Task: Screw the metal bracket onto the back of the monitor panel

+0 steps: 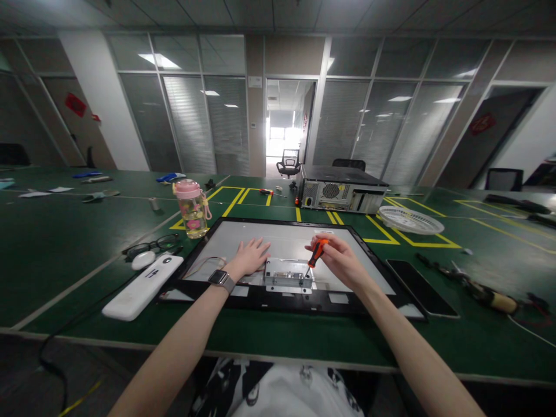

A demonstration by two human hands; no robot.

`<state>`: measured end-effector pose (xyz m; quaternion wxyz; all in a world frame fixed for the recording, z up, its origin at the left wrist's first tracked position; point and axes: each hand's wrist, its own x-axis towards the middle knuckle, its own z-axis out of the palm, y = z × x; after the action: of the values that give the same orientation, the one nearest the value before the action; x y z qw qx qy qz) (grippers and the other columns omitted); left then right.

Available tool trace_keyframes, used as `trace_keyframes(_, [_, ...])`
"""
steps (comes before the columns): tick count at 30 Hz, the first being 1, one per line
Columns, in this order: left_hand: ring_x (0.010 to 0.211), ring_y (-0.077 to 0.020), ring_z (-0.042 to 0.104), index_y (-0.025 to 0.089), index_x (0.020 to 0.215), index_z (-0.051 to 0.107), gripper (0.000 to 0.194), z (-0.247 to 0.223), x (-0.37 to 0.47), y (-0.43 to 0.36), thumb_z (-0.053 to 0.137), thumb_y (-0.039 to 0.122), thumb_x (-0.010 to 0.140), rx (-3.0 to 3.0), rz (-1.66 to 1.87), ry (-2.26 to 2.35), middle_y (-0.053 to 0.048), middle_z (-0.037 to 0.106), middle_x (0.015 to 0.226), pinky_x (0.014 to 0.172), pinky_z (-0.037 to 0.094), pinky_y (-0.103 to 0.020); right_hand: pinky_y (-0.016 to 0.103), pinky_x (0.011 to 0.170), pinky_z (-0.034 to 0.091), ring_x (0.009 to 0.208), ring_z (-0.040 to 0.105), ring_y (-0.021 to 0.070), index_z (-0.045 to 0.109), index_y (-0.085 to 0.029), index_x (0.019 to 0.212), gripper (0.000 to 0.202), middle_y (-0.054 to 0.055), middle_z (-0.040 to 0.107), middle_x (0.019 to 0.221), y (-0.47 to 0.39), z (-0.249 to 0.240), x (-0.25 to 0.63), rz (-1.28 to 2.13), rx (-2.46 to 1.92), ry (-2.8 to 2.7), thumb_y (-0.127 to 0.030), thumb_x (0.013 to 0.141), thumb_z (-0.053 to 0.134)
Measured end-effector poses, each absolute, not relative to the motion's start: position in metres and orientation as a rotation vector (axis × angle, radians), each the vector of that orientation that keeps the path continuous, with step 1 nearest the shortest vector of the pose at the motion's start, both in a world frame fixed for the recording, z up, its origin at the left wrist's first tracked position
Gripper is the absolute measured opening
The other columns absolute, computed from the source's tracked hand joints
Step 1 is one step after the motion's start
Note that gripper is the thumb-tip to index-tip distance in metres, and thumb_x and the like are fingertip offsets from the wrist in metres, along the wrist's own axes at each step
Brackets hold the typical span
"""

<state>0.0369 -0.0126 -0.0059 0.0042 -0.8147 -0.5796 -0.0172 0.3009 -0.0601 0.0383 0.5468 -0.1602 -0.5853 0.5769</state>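
A flat display panel with a black frame lies on the green table in front of me. On its near middle sits a metal bracket. My right hand grips an orange and black screwdriver, tilted, its tip down at the bracket's right side. Whether the tip sits in a screw is too small to tell. My left hand lies flat on the panel, fingers spread, just left of the bracket. Thin wires run over the panel near my left wrist, which wears a watch.
Left of the panel are a white power bank, glasses and a pink-lidded bottle. Behind it stands a computer case, with a white basket beside it. A black phone and a cable bundle lie right.
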Motion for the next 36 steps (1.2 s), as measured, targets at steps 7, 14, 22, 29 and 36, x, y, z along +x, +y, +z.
trace_keyframes(7, [0.145,-0.0339,0.028,0.027,0.148,0.036,0.049,-0.0063,0.0362,-0.0117,0.031,0.040,0.101,-2.560,-0.065,-1.809,-0.012,0.030,0.158,0.111,0.026,-0.065,0.047,0.100,0.046,0.094,0.063,0.0204,0.072,-0.028,0.101,0.028,0.004,0.069,0.101,-0.0616,0.0417,0.2974,1.368,-0.391,-1.365,-0.047,0.080,0.073])
trace_keyframes(14, [0.145,-0.0332,0.029,0.029,0.147,0.036,0.048,-0.0092,0.0355,-0.0099,0.032,0.039,0.100,-2.557,-0.085,-1.810,-0.011,0.032,0.157,0.110,0.027,-0.065,0.049,0.099,0.046,0.090,0.064,0.0202,0.069,-0.030,0.110,0.032,0.002,0.068,0.091,-0.0618,0.0404,0.2974,1.331,-0.425,-1.398,-0.048,0.083,0.070])
trace_keyframes(22, [0.144,-0.0332,0.029,0.029,0.147,0.036,0.048,-0.0084,0.0360,-0.0115,0.031,0.039,0.101,-2.550,-0.083,-1.794,-0.011,0.032,0.157,0.110,0.027,-0.065,0.048,0.101,0.045,0.093,0.064,0.0202,0.071,-0.029,0.105,0.031,0.003,0.068,0.101,-0.0564,0.0352,0.2990,1.302,-0.450,-1.394,-0.049,0.081,0.072])
trace_keyframes(29, [0.145,-0.0328,0.028,0.026,0.148,0.036,0.049,-0.0049,0.0372,-0.0136,0.030,0.038,0.101,-2.554,-0.054,-1.808,-0.012,0.030,0.158,0.110,0.026,-0.065,0.049,0.104,0.042,0.095,0.065,0.0207,0.071,-0.029,0.108,0.031,0.003,0.069,0.094,-0.0591,0.0391,0.2979,1.264,-0.449,-1.380,-0.047,0.082,0.071])
trace_keyframes(36, [0.145,-0.0331,0.029,0.028,0.147,0.036,0.048,-0.0052,0.0373,-0.0131,0.031,0.038,0.100,-2.557,-0.078,-1.808,-0.012,0.032,0.157,0.110,0.026,-0.065,0.050,0.103,0.044,0.098,0.065,0.0232,0.073,-0.029,0.105,0.034,0.005,0.070,0.110,-0.0634,0.0421,0.2988,1.306,-0.465,-1.419,-0.044,0.075,0.078])
